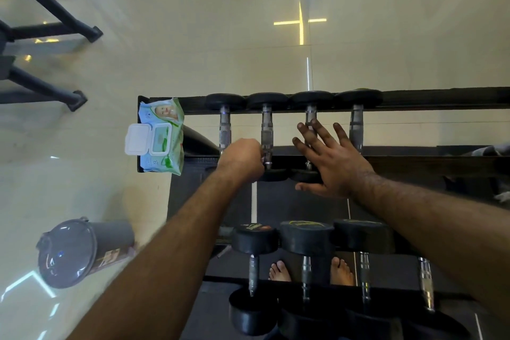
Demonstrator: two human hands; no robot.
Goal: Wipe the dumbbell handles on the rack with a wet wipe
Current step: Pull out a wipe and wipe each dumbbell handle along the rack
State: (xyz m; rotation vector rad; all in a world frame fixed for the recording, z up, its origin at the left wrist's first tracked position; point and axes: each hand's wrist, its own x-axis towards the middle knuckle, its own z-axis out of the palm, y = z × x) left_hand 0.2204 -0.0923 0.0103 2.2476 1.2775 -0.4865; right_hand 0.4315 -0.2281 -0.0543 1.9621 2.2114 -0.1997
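Note:
The upper tier of the black rack holds several dumbbells with chrome handles. My left hand is closed at the near end of the second dumbbell handle, fingers curled against it and covering the near end of the first handle. No wipe shows in that hand. My right hand lies open with fingers spread over the third dumbbell handle, its palm above that dumbbell's near head. The fourth handle is untouched. A wet wipe pack sits on the rack's left end with its white lid flipped open.
A lower tier carries several bigger dumbbells. My bare feet stand on the dark mat below. A grey lidded bin stands on the floor at left. Black equipment legs cross the upper left. A cloth lies at right.

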